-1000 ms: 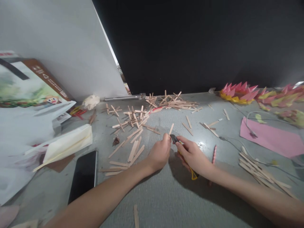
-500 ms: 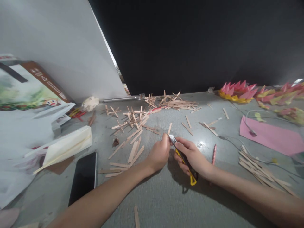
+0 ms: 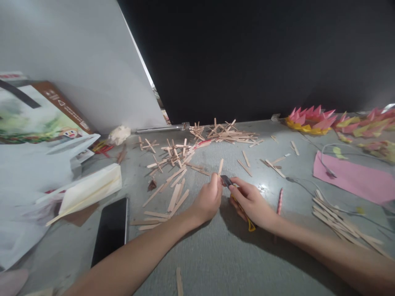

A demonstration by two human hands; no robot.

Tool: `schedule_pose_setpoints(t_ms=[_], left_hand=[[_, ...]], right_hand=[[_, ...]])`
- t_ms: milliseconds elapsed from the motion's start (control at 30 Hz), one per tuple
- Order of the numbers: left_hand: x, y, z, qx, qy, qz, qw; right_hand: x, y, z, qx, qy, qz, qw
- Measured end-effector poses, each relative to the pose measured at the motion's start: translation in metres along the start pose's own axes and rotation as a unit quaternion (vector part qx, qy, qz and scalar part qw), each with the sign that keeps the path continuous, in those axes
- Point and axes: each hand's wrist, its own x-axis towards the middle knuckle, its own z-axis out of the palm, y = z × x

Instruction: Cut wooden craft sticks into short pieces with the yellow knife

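Near the middle of the grey table, my left hand (image 3: 210,198) is closed on a flat wooden stick (image 3: 220,166), whose upper end pokes up above the fingers. My right hand (image 3: 251,203) grips a yellow and black utility knife (image 3: 227,181). The knife's front end is beside the stick at the left fingertips; whether the blade touches the wood cannot be made out. Behind and left of my hands lie many loose wooden sticks (image 3: 182,197) and several sticks set crosswise (image 3: 174,152).
A black phone (image 3: 110,230) and folded cream paper (image 3: 92,189) lie left. Rightward are a striped pink stick (image 3: 279,201), pink paper (image 3: 352,179), a cable (image 3: 324,164), a stick bundle (image 3: 336,220) and a pink-yellow paper crown (image 3: 311,121). A black panel (image 3: 262,61) stands behind.
The knife has turned in my right hand, so its silvery front now looks dark and less of its handle shows. My left hand keeps the stick. The whole view has shifted slightly.
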Motion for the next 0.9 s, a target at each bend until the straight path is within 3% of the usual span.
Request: schedule_pose_setpoints(t_ms=[533,767,900], left_hand=[[-0.0016,0.0007,-0.0007,0.063,-0.013,0.010,0.998],[-0.0015,0.0002,0.0007,0.053,-0.016,0.006,0.998],[-0.0016,0.0023,-0.0002,0.081,-0.016,0.004,0.997]], right_hand=[[-0.0002,-0.0020,0.0001,-0.063,0.018,-0.022,0.998],[0.0006,-0.0008,0.0001,-0.168,0.055,-0.048,0.983],[-0.0002,0.0017,-0.0016,-0.239,0.083,-0.098,0.962]])
